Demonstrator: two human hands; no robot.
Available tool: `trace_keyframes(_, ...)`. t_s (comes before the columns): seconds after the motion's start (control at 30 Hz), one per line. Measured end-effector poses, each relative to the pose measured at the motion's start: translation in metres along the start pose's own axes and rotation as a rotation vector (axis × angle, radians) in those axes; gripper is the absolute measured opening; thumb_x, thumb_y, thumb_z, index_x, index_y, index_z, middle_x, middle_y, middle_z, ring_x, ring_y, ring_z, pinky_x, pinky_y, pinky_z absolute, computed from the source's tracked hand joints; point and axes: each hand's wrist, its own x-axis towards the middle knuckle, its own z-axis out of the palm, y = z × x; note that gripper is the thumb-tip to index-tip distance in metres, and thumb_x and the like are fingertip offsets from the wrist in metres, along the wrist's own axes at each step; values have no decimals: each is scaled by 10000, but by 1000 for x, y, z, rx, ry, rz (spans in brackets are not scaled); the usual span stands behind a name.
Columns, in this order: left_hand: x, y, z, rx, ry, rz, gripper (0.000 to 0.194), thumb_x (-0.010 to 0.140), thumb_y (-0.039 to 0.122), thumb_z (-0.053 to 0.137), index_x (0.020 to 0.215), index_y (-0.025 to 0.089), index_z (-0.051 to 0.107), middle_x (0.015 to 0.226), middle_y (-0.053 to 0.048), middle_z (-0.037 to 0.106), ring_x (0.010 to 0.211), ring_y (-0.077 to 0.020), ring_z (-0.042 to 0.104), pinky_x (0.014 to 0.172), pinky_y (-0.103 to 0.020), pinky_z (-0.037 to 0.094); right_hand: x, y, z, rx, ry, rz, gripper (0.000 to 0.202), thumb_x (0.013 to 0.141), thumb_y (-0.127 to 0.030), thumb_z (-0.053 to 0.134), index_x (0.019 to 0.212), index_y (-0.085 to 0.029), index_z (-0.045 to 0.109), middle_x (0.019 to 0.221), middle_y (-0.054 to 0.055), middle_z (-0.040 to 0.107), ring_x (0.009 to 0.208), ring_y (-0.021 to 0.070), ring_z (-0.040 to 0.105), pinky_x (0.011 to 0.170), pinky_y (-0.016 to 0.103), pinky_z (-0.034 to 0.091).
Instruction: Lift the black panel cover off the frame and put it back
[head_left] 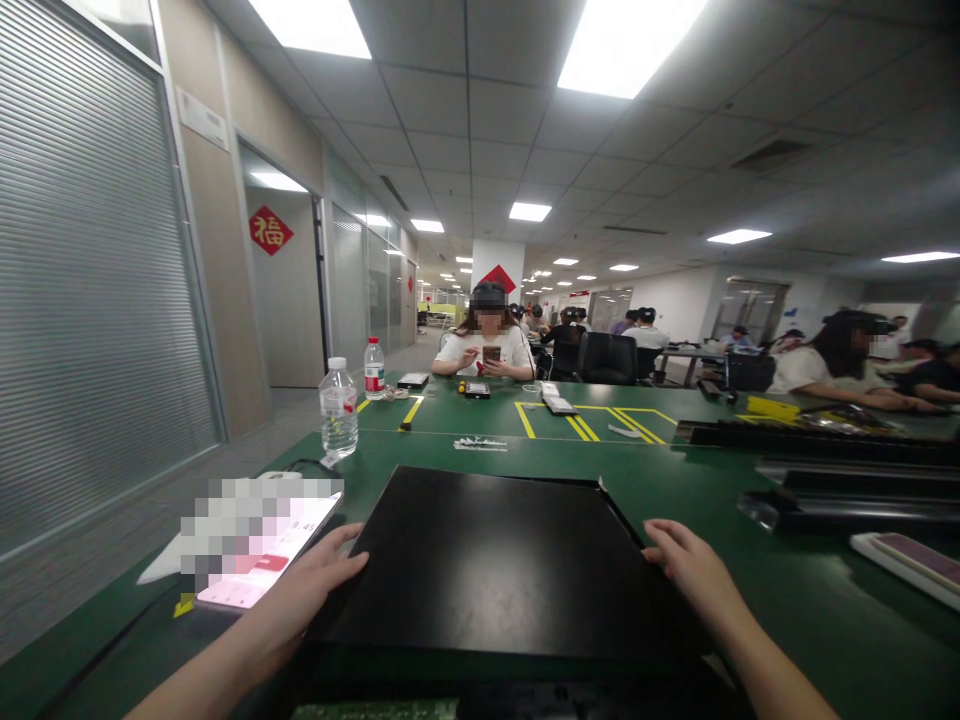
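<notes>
Black panel (487,560), left hand (331,570) at its left edge, right hand (688,565) at its right; whether either grip holds it cannot be told.

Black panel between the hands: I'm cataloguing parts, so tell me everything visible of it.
The black panel is flat, roughly rectangular and smooth, with a soft sheen; metal or plastic, I cannot tell. It lies broadly flat above the green table. The left hand's thumb is at its left edge; the right hand's fingertips are by its right edge, contact unclear.
</notes>
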Motion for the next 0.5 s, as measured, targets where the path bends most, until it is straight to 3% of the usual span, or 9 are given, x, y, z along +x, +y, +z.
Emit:
trace_keyframes(0.3,15,-7,-9,-41,70,-11,789,620,336,759,1327,203,433,918,-83,766,836,-304,715,701,-364,550,-1,-3,-1,-95,10,-26,499,747,-570,434,1043,-212,618,786,49,727,811,244,654,718,323,433)
trace_keyframes(0.5,33,-19,-16,-111,88,82,642,506,387,841,1086,205,636,969,-105,758,969,-365,667,804,-422,537,-3,-7,-2,-117,-34,-7,514,765,-593,407,1068,-222,594,811,49,733,854,249,658,698,309,444)
